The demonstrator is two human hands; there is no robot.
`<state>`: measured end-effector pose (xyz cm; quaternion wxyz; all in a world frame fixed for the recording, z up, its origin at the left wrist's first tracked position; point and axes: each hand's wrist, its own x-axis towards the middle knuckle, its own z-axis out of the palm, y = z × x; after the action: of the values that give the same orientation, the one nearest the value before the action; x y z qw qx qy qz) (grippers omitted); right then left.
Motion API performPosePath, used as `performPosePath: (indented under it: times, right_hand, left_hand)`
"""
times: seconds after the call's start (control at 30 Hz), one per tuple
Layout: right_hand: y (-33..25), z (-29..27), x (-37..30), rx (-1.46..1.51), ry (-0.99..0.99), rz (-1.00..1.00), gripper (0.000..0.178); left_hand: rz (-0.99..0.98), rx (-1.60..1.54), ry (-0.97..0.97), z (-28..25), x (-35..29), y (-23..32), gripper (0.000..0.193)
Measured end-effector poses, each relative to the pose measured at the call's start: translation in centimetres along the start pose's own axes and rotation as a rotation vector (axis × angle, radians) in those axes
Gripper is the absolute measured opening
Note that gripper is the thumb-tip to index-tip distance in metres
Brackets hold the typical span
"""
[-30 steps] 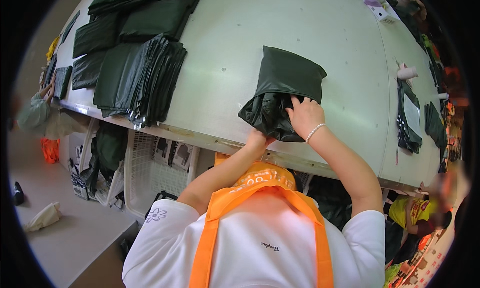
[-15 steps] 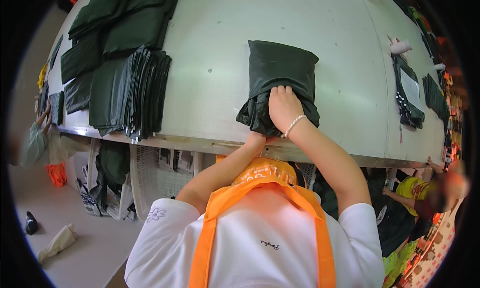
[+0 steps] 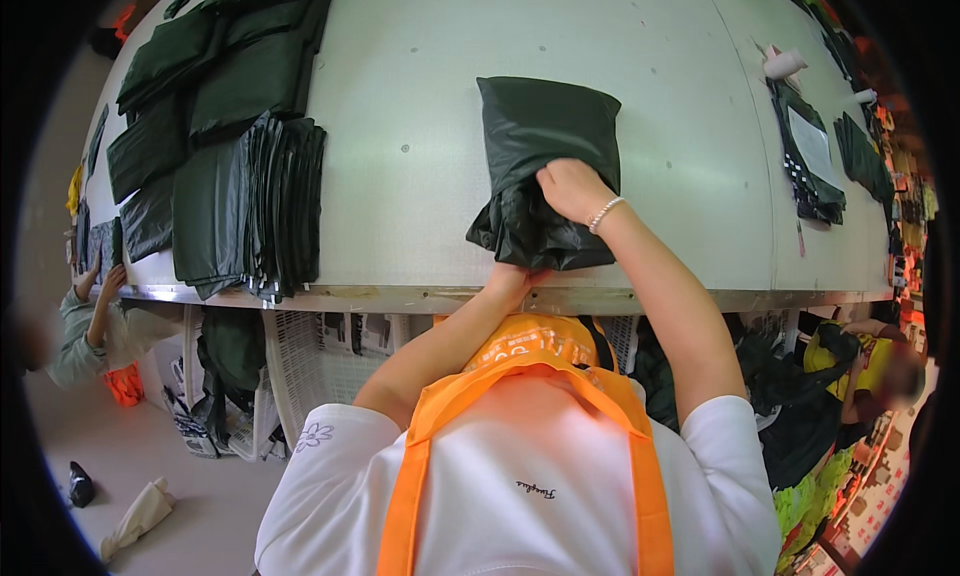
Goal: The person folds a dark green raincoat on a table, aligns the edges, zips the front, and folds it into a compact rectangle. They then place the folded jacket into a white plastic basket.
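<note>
A dark green plastic packing bag (image 3: 550, 126), smooth and flat at its far end, lies on the white table in front of me. Its near part is bunched in loose folds close to the table's front edge. My right hand (image 3: 575, 189), with a beaded bracelet on its wrist, rests on these folds with its fingers curled into the plastic. At the bag's near edge is my left hand (image 3: 514, 279), and its fingers disappear under the bag, so their grip is hidden.
To the left stand a stack of folded dark green bags (image 3: 285, 206) and rows of filled ones (image 3: 240, 86). On the right lie dark packages with a white sheet (image 3: 815, 146). White baskets (image 3: 320, 356) stand below the table edge. Other people work at the far left and right.
My right hand has shifted slightly right and toward the far side over the folds, uncovering more of the bunched plastic. My left hand stays at the near edge.
</note>
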<state>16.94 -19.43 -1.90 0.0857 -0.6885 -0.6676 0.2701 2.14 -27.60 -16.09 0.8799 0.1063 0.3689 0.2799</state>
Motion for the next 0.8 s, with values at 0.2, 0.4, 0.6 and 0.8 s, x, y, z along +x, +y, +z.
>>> performPosePath:
  times: [0.2, 0.4, 0.6, 0.8]
  right_hand:
    - [0.6, 1.7, -1.5, -0.170, -0.118, 0.134, 0.046]
    - [-1.8, 0.6, -10.0, -0.253, 0.259, -0.306, 0.049]
    - [-2.1, 0.0, -6.6, -0.045, 0.344, -0.164, 0.019]
    - [-1.7, 1.6, -5.6, -0.323, 0.332, 0.053, 0.019]
  left_hand:
    - [-0.043, 0.058, 0.040, 1.3, 0.2, 1.0, 0.033]
    - [-0.017, -0.009, -0.019, 3.2, -2.6, 3.4, 0.036]
    - [-0.064, 0.064, -0.005, 2.6, -1.0, 1.6, 0.040]
    - [-0.043, 0.030, 0.005, 2.8, -1.2, 1.1, 0.033]
